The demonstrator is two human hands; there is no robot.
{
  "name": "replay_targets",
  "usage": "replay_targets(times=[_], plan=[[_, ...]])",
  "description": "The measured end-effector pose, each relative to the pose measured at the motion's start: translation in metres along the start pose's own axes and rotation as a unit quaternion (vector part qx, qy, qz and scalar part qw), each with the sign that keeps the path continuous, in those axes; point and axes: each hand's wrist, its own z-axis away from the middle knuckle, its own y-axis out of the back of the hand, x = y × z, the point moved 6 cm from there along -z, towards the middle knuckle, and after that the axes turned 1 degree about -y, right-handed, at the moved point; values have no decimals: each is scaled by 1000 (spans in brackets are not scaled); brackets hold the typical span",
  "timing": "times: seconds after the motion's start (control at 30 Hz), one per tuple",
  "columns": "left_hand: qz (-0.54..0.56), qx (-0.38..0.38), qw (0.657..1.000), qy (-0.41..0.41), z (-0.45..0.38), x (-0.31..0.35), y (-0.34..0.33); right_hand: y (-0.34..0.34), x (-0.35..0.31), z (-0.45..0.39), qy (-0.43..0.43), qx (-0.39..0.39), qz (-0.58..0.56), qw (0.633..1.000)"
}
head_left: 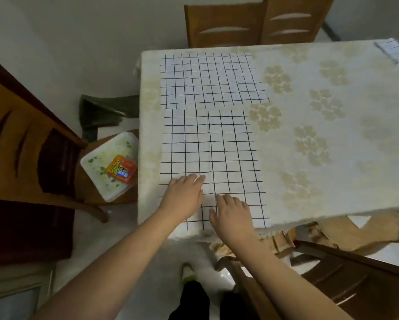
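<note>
A white sheet with a black grid [219, 148] lies flat near the front left corner of the table [332, 176], which wears a cream floral cloth. My left hand [184, 197] rests palm down on the sheet's lower left part, fingers straight. My right hand [233, 215] lies flat beside it near the front edge, fingers pointing away from me. A second grid sheet [207, 82] lies just beyond the first, and part of a third grid sheet [395, 50] shows at the far right corner.
A wooden chair [32, 144] at the left carries a white tray [101, 167] holding an orange packet [122, 168]. Two wooden chairs [251, 21] stand behind the table. Another chair [344, 273] is at the lower right. My feet are on the pale floor below.
</note>
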Motion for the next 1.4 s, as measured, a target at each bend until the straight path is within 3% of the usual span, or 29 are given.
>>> replay_targets(times=[0.2, 0.33, 0.67, 1.0, 1.4], plan=[[-25, -12, 1000, -9, -79, -15, 1, -27, 7, -24, -69, 12, -14, 997], [36, -22, 999, 13, -129, -21, -3, -42, 11, -34, -101, 10, -30, 994], [129, -61, 967, 210, -184, -39, -27, -58, 15, -37, -180, 10, -51, 982], [141, -81, 949, 272, -197, -32, -32, -69, 4, -32, -182, -14, -47, 982], [169, -85, 941, 280, -197, -23, -36, -63, 6, -29, -155, 1, -58, 986]])
